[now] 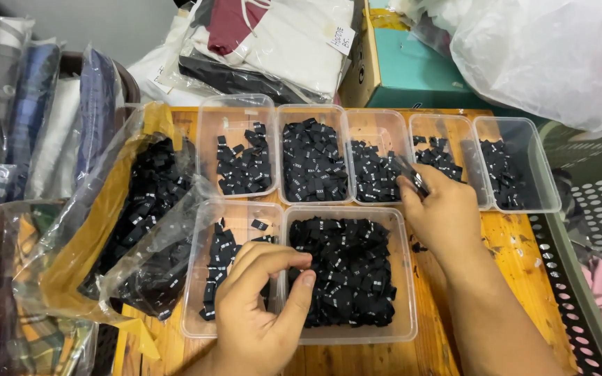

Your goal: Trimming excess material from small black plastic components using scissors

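1. Black woven labels point(346, 275), small folded tabs with a white mark on each, fill the large clear tub point(404, 278) at the near middle of the head view. The left hand point(259, 306) rests over the tub's left rim, thumb and forefinger curled close together at the edge of the heap, the fingertips point(299, 260) touching the labels at about 9 o'clock of the pile. Whether a label is actually pinched there, I cannot tell.

2. The right hand point(440, 212) sits at 1 o'clock from that tub, over the far row. Its fingers are closed narrowly on a thin dark bunch of labels point(418, 182), which juts from the fingertips toward 11 o'clock, its long axis running from near right to far left, above the third small tub point(377, 129).

3. The labels in the tubs lie jumbled, pointing no single way.

4. Five small clear tubs stand in the far row, side by side and touching, each part-filled with black labels. A sixth tub point(196, 278) lies just left of the large one.

5. At 9 o'clock a clear plastic bag point(106, 209) over a yellow liner holds more labels.

6. All rest on an orange-stained wooden table point(517, 251). Folded bagged garments point(259, 42) lie at 12 o'clock, a teal box point(412, 69) at 1 o'clock, a perforated crate point(593, 209) at 3 o'clock.
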